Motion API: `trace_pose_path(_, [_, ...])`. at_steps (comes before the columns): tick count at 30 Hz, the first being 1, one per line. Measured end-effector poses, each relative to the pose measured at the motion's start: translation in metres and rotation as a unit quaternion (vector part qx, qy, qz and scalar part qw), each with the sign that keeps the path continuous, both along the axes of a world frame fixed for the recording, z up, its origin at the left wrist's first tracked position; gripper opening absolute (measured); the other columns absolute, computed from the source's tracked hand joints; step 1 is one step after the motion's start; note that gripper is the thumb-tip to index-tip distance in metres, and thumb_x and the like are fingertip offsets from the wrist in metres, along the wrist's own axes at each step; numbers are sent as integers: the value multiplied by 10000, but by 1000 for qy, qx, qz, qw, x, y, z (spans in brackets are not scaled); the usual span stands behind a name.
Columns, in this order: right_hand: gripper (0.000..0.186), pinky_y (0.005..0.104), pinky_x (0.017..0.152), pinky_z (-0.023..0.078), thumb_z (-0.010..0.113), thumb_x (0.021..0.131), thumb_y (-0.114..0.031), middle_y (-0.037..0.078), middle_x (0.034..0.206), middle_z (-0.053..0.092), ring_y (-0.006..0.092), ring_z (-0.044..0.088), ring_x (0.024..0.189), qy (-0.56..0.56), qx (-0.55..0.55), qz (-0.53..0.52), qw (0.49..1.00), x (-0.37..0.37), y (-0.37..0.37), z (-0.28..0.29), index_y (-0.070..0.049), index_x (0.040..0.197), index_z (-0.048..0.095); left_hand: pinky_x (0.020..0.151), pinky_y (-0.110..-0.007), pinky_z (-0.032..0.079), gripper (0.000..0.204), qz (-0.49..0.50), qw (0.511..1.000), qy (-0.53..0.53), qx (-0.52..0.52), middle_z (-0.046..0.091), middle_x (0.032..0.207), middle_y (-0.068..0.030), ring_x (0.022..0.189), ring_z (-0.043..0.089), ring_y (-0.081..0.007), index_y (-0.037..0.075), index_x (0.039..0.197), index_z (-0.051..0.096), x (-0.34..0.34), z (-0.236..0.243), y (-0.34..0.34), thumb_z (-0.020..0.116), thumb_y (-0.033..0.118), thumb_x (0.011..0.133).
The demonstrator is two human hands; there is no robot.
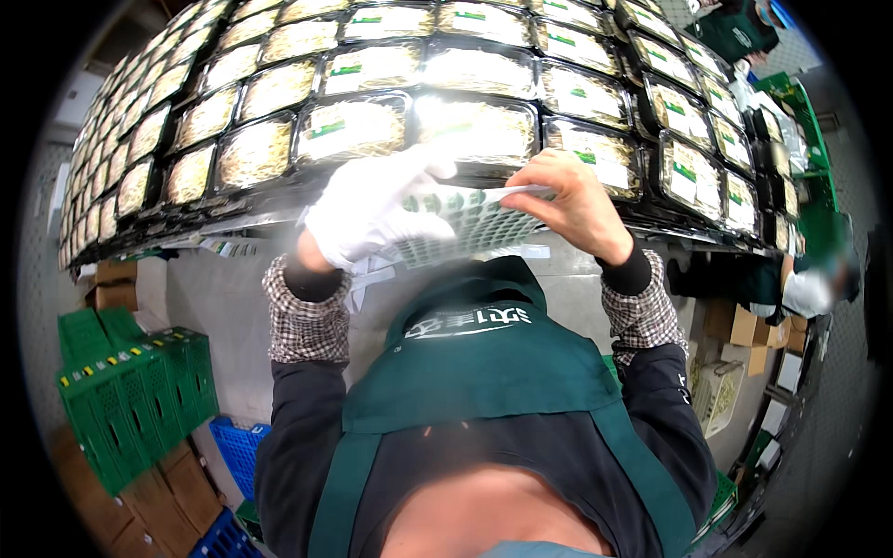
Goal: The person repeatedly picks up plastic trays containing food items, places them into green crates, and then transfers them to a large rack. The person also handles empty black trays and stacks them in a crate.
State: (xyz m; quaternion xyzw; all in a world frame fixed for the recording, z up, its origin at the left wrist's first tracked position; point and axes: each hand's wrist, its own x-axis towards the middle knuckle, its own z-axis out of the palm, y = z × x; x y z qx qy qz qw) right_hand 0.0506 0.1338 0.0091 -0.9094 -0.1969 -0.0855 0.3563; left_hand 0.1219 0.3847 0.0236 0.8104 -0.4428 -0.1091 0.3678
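My left hand [358, 212], in a white glove, grips the left side of a sheet of labels [470, 228] patterned with rows of green marks. The sheet is tilted in front of my apron, at the near edge of the packed rows. My bare right hand [579, 203] pinches the sheet's upper right edge between thumb and fingers. Just beyond both hands lie black plastic trays [353, 128] of pale, sprout-like strands under clear film. Several of them carry a white and green label, while others at the left, such as one tray [256, 153], show none.
Stacked trays spread across the table ahead. Green crates [139, 400] stand at the left above cardboard boxes [181, 484], near a blue crate [237, 451]. At the right are a co-worker [809, 284], more boxes [739, 324] and a pale crate [718, 395]. Another person [739, 33] is farther back.
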Motion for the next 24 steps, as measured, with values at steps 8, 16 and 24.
trace_pose_path(8, [244,350,711,450,716,772,-223,55,876,613,231,563,815,-22,-14,101,995,15,9,-4,-50,931,651,600,-212,443,134,166,948,258,-84,647,753,-30,662,558,-58,-9,873,666,-18,-6,26,633,120,858])
trace_pose_path(16, [122,310,766,398,706,756,-139,-9,822,605,190,535,782,-159,-46,125,978,20,42,11,-123,862,648,583,-224,424,121,153,971,174,-62,608,697,-16,638,526,-49,-2,845,651,-29,-1,25,611,110,869])
trace_pose_path(24, [365,198,688,455,690,814,-82,55,882,660,68,573,753,82,304,-262,912,67,-29,-108,8,1146,569,629,-221,442,104,126,939,288,-139,635,822,-24,708,568,-74,-2,868,666,-37,-34,38,636,97,853])
